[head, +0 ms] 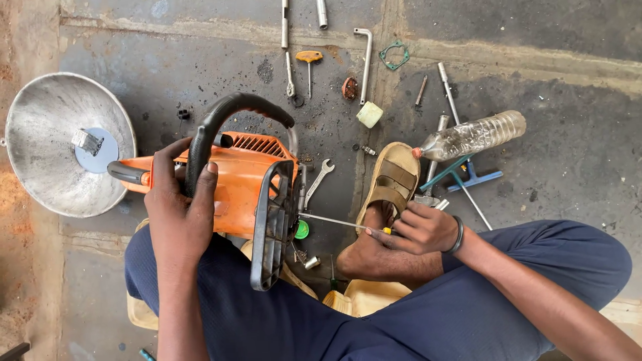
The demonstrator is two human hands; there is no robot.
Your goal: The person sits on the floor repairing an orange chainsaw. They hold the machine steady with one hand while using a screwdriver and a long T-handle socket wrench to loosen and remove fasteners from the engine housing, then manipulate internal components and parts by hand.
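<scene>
Two hands work over the lap. Left hand (179, 207) wraps the black handle (221, 117) of the orange chainsaw body (244, 177), steadying it on the thigh. Right hand (420, 228) pinches a thin screwdriver (338, 221), tip set against the body's side near a green cap (302, 230). Beyond: sandal (391, 180), open spanner (318, 175), plastic bottle (471, 136), metal dish (50, 140) on concrete.

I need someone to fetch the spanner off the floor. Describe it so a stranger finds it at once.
Start at the orange chainsaw body on the person's lap. Just past its right edge, on the dark concrete before the tan sandal, lies a small silver open-ended spanner. Unlike the long rods nearby, it is short, with a forked jaw.
</scene>
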